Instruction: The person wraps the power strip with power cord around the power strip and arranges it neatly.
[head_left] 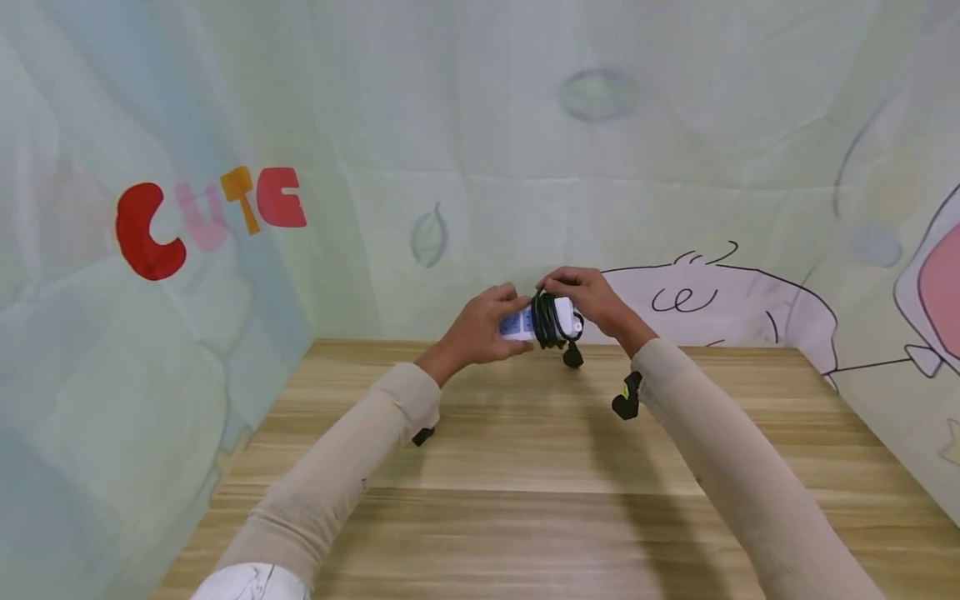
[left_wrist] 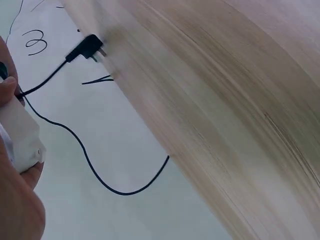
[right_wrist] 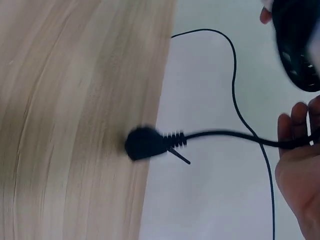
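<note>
My left hand (head_left: 480, 327) grips a white power strip (head_left: 516, 325) with blue socket faces, thumb on one side and fingers on the other. A black cord (head_left: 547, 321) is wound in several turns around the strip's right part. At the top of these turns my right hand (head_left: 591, 298) pinches the cord with thumb and fingers. The black plug (head_left: 573, 356) dangles below the coil on a short length of cord. That plug (right_wrist: 145, 144) hangs free in the right wrist view, its cord running to the hand. The left wrist view shows only the strip's white end (left_wrist: 22, 142).
The hands work above the far edge of a wood-grain table (head_left: 480, 533). A pale printed curtain (head_left: 435, 125) stands behind it, with drawn lines and coloured letters. Black wrist devices (head_left: 627, 396) sit at both cuffs.
</note>
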